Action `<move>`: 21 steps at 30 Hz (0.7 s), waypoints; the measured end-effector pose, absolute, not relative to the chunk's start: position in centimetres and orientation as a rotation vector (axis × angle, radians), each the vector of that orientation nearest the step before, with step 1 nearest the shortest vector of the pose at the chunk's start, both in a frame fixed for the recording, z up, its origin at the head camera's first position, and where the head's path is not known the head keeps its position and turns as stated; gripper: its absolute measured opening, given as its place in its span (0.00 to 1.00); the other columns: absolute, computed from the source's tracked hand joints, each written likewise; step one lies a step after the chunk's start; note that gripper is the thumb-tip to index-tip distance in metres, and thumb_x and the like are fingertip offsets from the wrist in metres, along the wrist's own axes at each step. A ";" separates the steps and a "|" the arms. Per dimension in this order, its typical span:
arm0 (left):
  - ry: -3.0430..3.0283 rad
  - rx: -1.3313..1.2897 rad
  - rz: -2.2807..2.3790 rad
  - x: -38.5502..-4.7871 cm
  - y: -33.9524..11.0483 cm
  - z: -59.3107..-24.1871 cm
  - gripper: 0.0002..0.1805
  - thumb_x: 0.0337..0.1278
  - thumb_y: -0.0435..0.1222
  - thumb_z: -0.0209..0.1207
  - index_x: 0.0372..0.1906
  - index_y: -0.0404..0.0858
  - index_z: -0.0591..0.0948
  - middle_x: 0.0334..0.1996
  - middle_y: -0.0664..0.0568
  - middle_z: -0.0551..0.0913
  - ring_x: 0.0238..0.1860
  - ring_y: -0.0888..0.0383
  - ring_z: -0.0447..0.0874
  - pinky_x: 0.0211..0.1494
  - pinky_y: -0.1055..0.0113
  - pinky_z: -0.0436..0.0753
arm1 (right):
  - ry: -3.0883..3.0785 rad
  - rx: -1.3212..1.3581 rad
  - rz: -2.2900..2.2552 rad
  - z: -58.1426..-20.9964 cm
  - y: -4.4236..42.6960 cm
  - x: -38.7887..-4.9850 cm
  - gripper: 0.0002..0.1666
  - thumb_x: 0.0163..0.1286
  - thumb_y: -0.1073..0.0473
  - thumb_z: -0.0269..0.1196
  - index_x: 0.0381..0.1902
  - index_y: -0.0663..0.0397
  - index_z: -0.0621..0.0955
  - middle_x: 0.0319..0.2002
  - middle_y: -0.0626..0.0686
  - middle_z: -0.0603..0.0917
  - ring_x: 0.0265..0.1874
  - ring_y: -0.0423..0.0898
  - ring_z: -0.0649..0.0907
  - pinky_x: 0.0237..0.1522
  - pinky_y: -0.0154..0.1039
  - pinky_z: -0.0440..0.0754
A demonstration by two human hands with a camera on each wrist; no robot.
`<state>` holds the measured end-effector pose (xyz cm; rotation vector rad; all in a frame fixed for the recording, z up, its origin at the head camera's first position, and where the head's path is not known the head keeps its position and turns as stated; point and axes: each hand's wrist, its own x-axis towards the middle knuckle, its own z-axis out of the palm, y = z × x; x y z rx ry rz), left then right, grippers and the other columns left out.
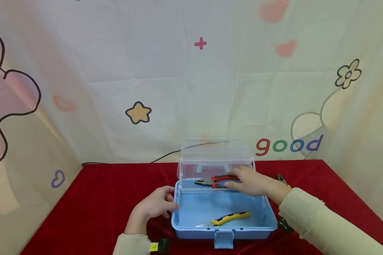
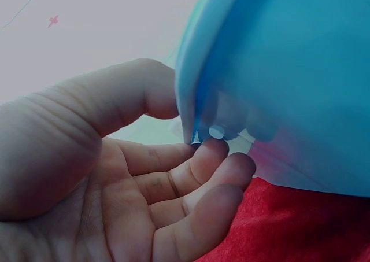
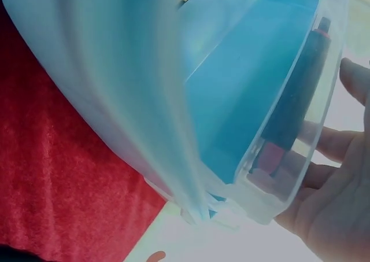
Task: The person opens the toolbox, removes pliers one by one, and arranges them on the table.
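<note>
A light blue toolbox (image 1: 224,232) stands with its clear lid (image 1: 215,152) raised. My left hand (image 1: 156,203) holds its left rim, thumb on the edge; the left wrist view shows the other fingers below the rim. Red-and-black pliers (image 1: 205,182) lie in the clear raised tray (image 1: 191,191), jaws to the left. My right hand (image 1: 250,181) is over the pliers' handles, its fingers loosely extended. In the right wrist view its fingers (image 3: 330,141) lie along the tray's clear wall, beside a dark handle (image 3: 298,88). Yellow-and-black pliers (image 1: 231,218) lie on the toolbox's floor.
Another tool with dark jaws (image 1: 282,178) lies right of the toolbox, partly hidden by my right arm. Red cloth (image 1: 115,198) covers the table. A patterned white curtain (image 1: 166,117) hangs behind, with a thin black cable (image 1: 166,155) in front of it.
</note>
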<state>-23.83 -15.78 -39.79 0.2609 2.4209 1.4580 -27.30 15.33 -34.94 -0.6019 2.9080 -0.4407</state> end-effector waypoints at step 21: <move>2.419 0.268 1.455 -23.9 -15.9 -39.8 0.34 0.46 0.33 0.66 0.61 0.29 0.68 0.30 0.46 0.78 0.28 0.55 0.79 0.31 0.60 0.86 | 2.871 -0.694 -0.670 -34.7 15.7 -28.4 0.13 0.66 0.63 0.59 0.49 0.58 0.79 0.43 0.56 0.83 0.34 0.44 0.79 0.38 0.40 0.84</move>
